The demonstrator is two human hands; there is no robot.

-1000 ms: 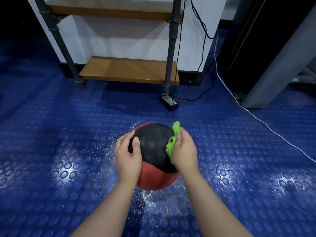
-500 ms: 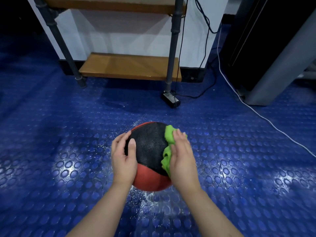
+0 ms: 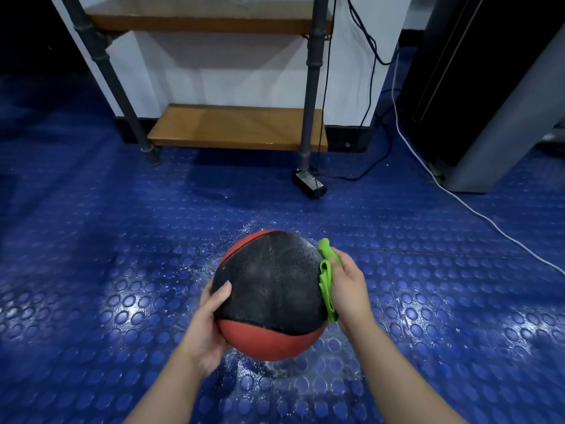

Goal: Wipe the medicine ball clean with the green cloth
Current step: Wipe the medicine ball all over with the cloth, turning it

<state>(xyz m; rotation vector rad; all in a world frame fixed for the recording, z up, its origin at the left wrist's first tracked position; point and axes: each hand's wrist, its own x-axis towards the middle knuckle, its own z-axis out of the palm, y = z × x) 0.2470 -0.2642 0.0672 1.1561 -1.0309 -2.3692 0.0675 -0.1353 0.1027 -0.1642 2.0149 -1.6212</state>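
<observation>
The fingers of the right hand (image 3: 348, 286) lie flat and close together, pressing the bunched green cloth (image 3: 326, 280) against the right side of the ball (image 3: 270, 293); the palm covers most of the cloth, so only a crumpled edge shows between hand and ball. The left hand (image 3: 206, 325) cups the ball's lower left side, thumb laid up on the black panel, the other fingers curled underneath and mostly hidden. The ball is black across the top and red along the bottom and far rim; its surface looks speckled and damp. It sits between the two hands above the blue studded floor (image 3: 91, 286), whether touching it cannot be told; droplets glisten on the floor around it. Beyond stands a wooden shelf (image 3: 238, 127) on dark metal legs; a black adapter (image 3: 308, 185) with cables lies beside one leg; a white cable (image 3: 477, 212) runs across the floor to the right.
</observation>
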